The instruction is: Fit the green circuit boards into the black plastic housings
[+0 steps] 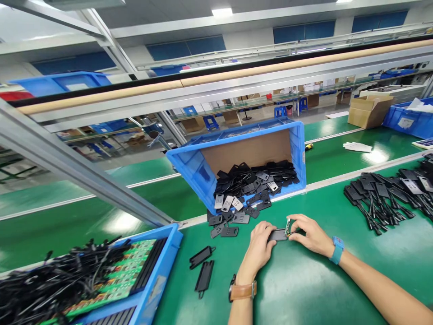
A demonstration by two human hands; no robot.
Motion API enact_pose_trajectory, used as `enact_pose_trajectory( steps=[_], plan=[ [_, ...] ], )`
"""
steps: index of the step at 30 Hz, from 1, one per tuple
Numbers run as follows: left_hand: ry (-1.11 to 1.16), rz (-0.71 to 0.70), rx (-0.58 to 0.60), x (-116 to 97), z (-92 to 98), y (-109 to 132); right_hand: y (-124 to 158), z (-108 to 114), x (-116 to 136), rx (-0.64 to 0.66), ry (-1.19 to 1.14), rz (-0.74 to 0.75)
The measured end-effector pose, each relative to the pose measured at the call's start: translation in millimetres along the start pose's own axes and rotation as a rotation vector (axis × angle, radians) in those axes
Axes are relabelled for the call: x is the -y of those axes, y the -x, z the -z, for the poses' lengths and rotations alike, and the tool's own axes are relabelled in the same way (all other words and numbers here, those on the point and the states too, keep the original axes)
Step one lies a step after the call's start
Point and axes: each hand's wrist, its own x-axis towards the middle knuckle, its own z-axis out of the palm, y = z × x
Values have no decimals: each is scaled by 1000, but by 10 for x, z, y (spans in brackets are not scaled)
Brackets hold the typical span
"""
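Note:
Fingers of my left hand [260, 247] are closed on a flat black plastic housing [278, 234] just above the green table. At the housing's right end, my right hand [309, 232] pinches a small circuit board [287, 226] standing on edge. Whether the board touches the housing is hard to tell. Left of my hands lie two black housings, a nearer one [204, 276] and a farther one [200, 256], each with a small loop at one end. Flat dark cover plates [230, 231] lie beyond my left hand.
A tipped blue crate [301, 153] with many black plates lies ahead. At the left, a blue bin [169, 257] holds green circuit boards [131, 262] and black cables [67, 275]. Cabled black units [368, 194] are heaped at the right. A white glove [357, 146] lies farther back.

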Motion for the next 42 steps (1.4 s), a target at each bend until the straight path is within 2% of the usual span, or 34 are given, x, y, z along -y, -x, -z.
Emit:
enact_pose_trajectory(
  steps=[2,5,7,10,13,15,18,24,28,36,42],
  plan=[
    [100,-26,-12,-66,-25,-35,5,-20,18,39,-66,-28],
    [316,39,-129,-137,-77,-85,1,-34,64,60,-177,-55],
    [559,129,-241,-179,-136,-116,-6,-29,102,50,-265,-72],
    [1065,237,-358,-255,-258,-158,-11,-5,153,11,-353,-97],
    [1481,338,-393,-329,-389,-187,-6,29,186,-46,-269,-100],
    [1628,431,-358,-363,-461,-191,-2,48,199,-61,-144,-76],
    [1672,519,-306,-406,-538,-181,0,56,217,-30,41,-10],
    [1611,534,-335,-499,-604,-164,14,-14,243,98,373,164],
    [1564,556,-329,-523,-610,-161,37,-79,231,114,539,206],
    [1507,559,-316,-561,-606,-146,72,-191,230,111,735,242],
    [1507,526,-316,-567,-632,-145,86,-244,215,117,757,249]
  ],
)
